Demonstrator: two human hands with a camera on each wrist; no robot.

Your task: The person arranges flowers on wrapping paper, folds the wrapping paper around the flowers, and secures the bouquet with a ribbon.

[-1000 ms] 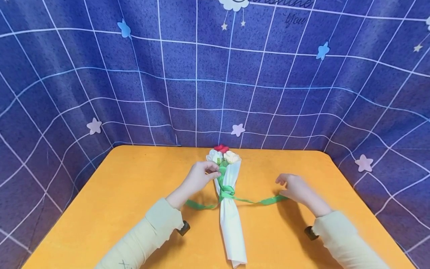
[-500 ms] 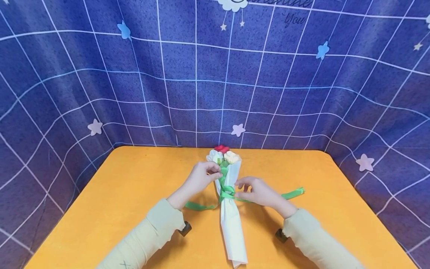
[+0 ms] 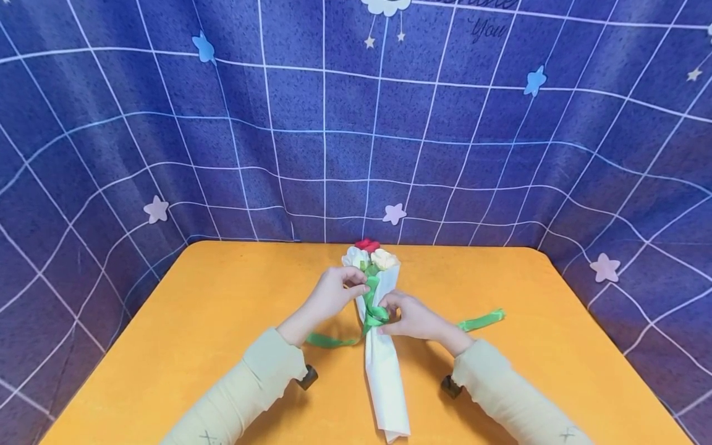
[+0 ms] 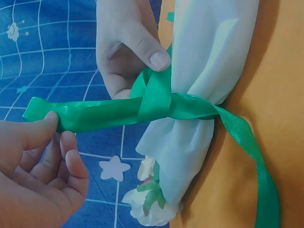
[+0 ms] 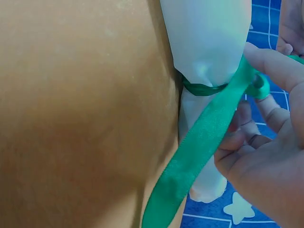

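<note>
A bouquet in white wrapping lies on the table, blooms toward the curtain. It has a red flower, a cream flower and a pale one. Green ribbon is tied around its middle, one length doubled into a loop. My left hand pinches that loop between thumb and fingers, just above the wrapping. At the knot, my right hand holds the ribbon, thumb against it and fingers curled around the far side. One ribbon tail hangs past the right hand.
The orange table is backed by a blue curtain with grid lines and stars. The right ribbon tail and left tail extend out to either side of the bouquet.
My right hand has let go of the right ribbon tail and moved left to the knot, where it holds the ribbon. My left hand stays in place with the loop.
</note>
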